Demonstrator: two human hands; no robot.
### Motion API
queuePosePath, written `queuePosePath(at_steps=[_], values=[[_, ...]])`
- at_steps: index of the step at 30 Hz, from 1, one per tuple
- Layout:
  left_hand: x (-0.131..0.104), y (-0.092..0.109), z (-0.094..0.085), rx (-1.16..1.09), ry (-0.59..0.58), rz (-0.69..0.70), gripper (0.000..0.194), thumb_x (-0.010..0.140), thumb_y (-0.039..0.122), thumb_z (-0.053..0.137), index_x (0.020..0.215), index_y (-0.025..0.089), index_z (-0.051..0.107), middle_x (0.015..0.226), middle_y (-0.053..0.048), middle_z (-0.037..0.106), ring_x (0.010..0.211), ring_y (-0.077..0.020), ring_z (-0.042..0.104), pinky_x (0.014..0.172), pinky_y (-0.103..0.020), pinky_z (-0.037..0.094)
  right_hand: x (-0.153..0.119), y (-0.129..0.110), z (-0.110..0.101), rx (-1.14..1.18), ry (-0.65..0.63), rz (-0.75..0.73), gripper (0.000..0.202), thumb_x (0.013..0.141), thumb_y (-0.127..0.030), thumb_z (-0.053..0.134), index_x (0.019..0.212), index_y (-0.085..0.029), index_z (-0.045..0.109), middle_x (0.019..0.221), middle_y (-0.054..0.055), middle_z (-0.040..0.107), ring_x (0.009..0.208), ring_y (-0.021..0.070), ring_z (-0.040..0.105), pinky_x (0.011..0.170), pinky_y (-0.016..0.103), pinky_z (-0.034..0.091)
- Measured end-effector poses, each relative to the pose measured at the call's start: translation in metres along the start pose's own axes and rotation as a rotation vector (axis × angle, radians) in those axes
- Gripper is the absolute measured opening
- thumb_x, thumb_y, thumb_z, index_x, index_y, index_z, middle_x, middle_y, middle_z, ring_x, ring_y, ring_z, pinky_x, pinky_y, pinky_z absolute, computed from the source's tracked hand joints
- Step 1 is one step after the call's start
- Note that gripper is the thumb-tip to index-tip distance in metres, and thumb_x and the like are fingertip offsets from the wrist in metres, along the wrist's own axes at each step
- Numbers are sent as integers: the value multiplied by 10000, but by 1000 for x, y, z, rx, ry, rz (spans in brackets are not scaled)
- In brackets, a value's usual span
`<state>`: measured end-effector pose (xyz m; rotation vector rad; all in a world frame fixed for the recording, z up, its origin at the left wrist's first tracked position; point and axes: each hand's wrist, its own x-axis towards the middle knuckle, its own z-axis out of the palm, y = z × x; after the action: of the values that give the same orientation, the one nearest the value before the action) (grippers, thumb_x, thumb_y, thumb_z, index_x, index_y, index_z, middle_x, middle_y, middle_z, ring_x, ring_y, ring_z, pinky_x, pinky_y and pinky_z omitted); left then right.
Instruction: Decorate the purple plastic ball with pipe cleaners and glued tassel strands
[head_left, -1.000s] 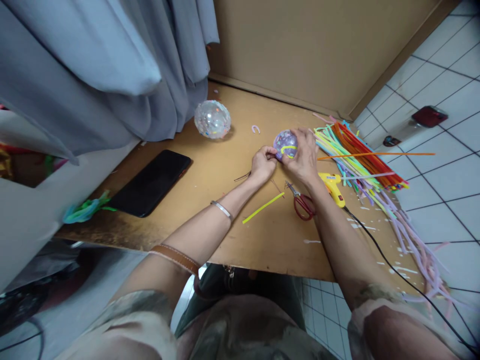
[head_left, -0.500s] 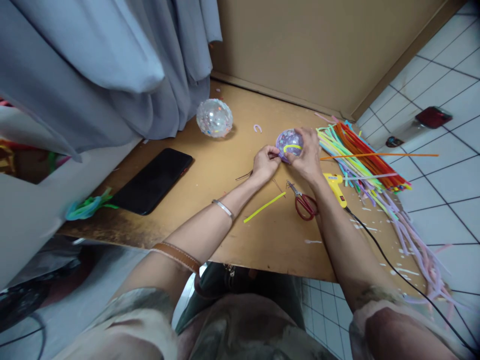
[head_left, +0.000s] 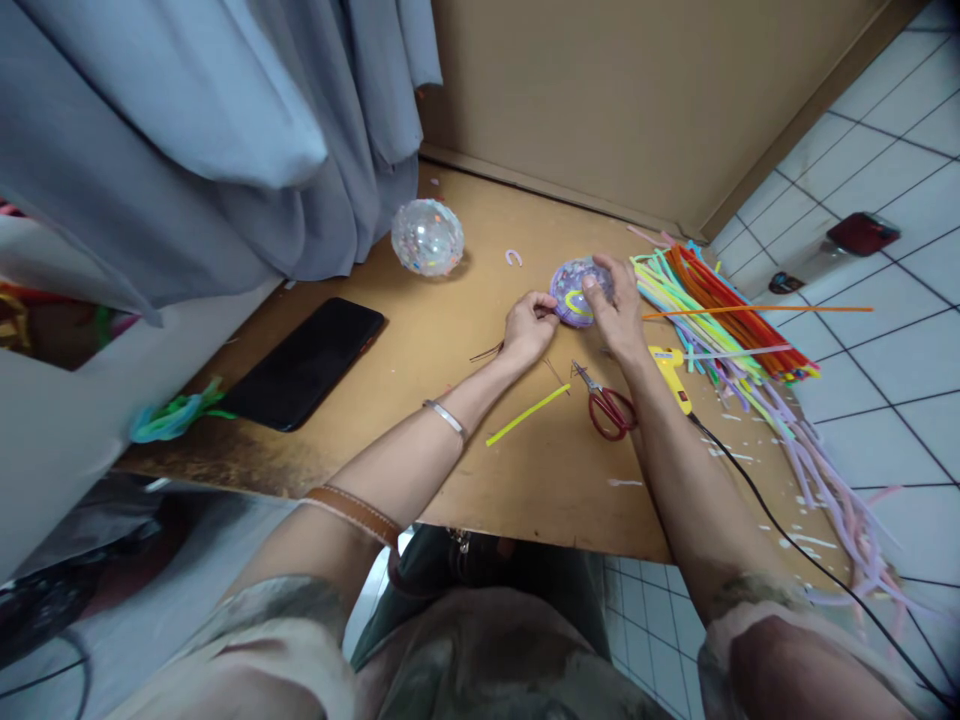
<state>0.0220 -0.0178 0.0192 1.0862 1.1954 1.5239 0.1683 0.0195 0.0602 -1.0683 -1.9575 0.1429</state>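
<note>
A small clear ball with purple specks and a purple rim [head_left: 567, 284] is between my hands, a curved yellow pipe cleaner piece [head_left: 576, 302] on it. My right hand [head_left: 619, 304] grips the ball from the right, thumb on top. My left hand [head_left: 531, 326] is closed in a pinch at the ball's left edge; whether its fingertips hold the rim or a small piece is too fine to make out. Below lie red-handled scissors [head_left: 610, 412], a straight yellow pipe cleaner [head_left: 528, 415] and thin dark wires [head_left: 486, 352].
A larger clear ball with coloured dots [head_left: 427, 238] sits at the back, a small pale curved piece [head_left: 513, 257] beside it. At left lies a black phone [head_left: 307, 365]. On the right are a yellow glue gun [head_left: 672, 380], its black cord, and bundled coloured pipe cleaners [head_left: 727, 310].
The ball has turned slightly in my right hand, whose thumb has moved up onto its top. The yellow piece now shows as a tighter curve. My left hand stays nearly in place.
</note>
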Motion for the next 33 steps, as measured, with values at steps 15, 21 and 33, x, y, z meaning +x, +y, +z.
queuePosePath(at_steps=[15, 21, 33], values=[[-9, 7, -10, 221, -2, 189, 247, 729, 17, 543, 659, 196, 699, 899, -65, 682, 924, -194, 637, 1006, -379, 513, -12, 1, -16, 31, 174, -3, 442, 959, -619, 455, 1187, -281, 626, 1282, 104, 630, 1274, 292, 565, 1141, 582, 417], [-12, 8, -10, 326, -96, 235, 272, 694, -7, 546, 723, 190, 731, 937, -68, 666, 964, -207, 623, 1019, -389, 500, -25, -3, -31, 52, 223, 19, 368, 945, -572, 507, 1101, -275, 659, 1202, 94, 669, 1239, 293, 595, 1096, 581, 459], [-27, 15, -10, 424, -102, 415, 248, 742, 9, 508, 722, 204, 660, 964, -75, 639, 965, -207, 606, 958, -357, 492, -81, 0, -73, -47, 480, 193, 257, 738, -262, 604, 971, -230, 708, 928, 48, 658, 775, 210, 627, 750, 430, 580]])
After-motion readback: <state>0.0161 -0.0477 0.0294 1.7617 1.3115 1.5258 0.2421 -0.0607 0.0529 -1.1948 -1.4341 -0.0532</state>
